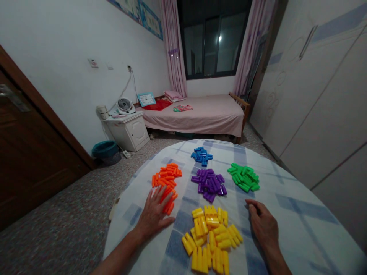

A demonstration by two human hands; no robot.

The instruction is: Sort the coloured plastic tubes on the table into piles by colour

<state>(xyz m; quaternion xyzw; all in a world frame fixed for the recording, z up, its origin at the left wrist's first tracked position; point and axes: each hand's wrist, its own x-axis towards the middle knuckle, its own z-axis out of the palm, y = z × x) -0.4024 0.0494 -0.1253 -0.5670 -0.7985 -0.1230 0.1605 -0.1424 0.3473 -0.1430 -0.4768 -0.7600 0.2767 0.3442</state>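
A round table with a blue-checked white cloth (301, 229) carries sorted heaps of small plastic pieces. My left hand (155, 214) lies flat and open, its fingers on the near edge of the orange heap (166, 177). My right hand (262, 223) rests on the cloth with fingers curled, holding nothing visible, just right of the yellow heap (210, 238). A purple heap (209, 183) sits in the middle, a green heap (244, 177) to its right, a blue heap (201, 155) at the far side.
Beyond the table stands a bed with a pink cover (200, 112). A white bedside cabinet (129, 130) with a small fan (125, 105) stands at the left wall, a teal bin (104, 150) beside it. A brown door (25, 152) is left, white wardrobes (315, 95) right.
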